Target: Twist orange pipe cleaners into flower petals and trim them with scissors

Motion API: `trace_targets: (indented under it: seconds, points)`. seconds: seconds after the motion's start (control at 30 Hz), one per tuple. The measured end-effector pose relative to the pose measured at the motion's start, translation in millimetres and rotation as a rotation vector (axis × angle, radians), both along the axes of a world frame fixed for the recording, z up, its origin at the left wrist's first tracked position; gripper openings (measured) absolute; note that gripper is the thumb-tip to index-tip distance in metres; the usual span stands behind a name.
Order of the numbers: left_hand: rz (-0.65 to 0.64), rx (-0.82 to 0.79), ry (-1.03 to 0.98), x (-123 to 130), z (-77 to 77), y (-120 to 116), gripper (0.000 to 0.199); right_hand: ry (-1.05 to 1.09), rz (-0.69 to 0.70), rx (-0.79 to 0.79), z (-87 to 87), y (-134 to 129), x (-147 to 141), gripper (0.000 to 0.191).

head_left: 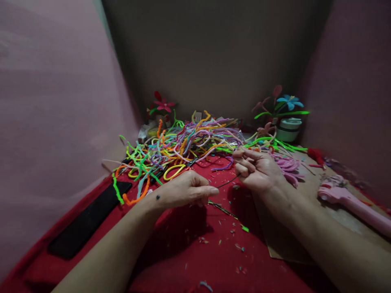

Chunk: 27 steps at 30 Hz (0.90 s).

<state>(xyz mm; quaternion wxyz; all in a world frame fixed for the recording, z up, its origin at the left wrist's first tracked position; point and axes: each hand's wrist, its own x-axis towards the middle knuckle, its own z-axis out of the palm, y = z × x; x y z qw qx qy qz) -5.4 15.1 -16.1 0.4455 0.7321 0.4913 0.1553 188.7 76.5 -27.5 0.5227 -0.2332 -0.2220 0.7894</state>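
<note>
My left hand [191,189] is closed in a pinch, with its thumb pointing right. Between it and my right hand [258,169] runs a thin dark strand [227,182], which looks like wire. Curled fingers of my right hand hold the strand's other end. Out from under the left hand comes a dark twisted stem [222,209] with a bright green fuzzy tip [244,228], slanting down to the right. The left fingertips are hidden behind the hand. Beyond both hands lies a tangled heap of colourful pipe cleaners [183,142].
Fuzz scraps dot the red cloth [183,268]. A black flat slab [88,219] lies left. Scissors with yellow handles [174,171] rest by the heap. Right are a cardboard sheet [271,232], pink pipe cleaners [287,167], a pink tool [351,199], a lidded tub [288,129] and a blue flower [290,101].
</note>
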Motion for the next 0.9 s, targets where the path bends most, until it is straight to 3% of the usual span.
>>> trace_targets:
  seconds: [0.13, 0.23, 0.33, 0.47, 0.6, 0.77, 0.9]
  points:
    - [0.122, 0.093, -0.147, 10.1, -2.3, -1.9, 0.026, 0.001, -0.035, -0.023, -0.5, -1.8, -3.3, 0.017]
    - [0.133, 0.029, -0.289, 22.2, -8.1, -5.8, 0.021, 0.01, -0.049, -0.018, -2.9, -4.6, -6.1, 0.014]
    - [0.12, 0.019, -0.237, 33.5, -17.0, -9.7, 0.013, 0.017, -0.031, -0.012, -4.7, -8.0, -9.2, 0.012]
    - [0.162, 0.138, -0.225, 42.1, -25.5, -12.4, 0.019, 0.018, 0.005, 0.009, -1.9, -14.1, -12.0, 0.013]
    - [0.185, 0.195, -0.208, 45.0, -27.3, -14.3, 0.018, -0.004, 0.051, 0.043, 3.5, -23.4, -14.5, 0.021]
    - [0.192, 0.336, -0.182, 49.3, -27.4, -19.8, 0.014, -0.025, -0.002, 0.162, 7.3, -34.1, -18.5, 0.029]
    - [0.229, 0.392, -0.188, 53.9, -28.8, -25.2, 0.017, -0.035, -0.02, 0.121, 7.3, -35.2, -17.6, 0.03]
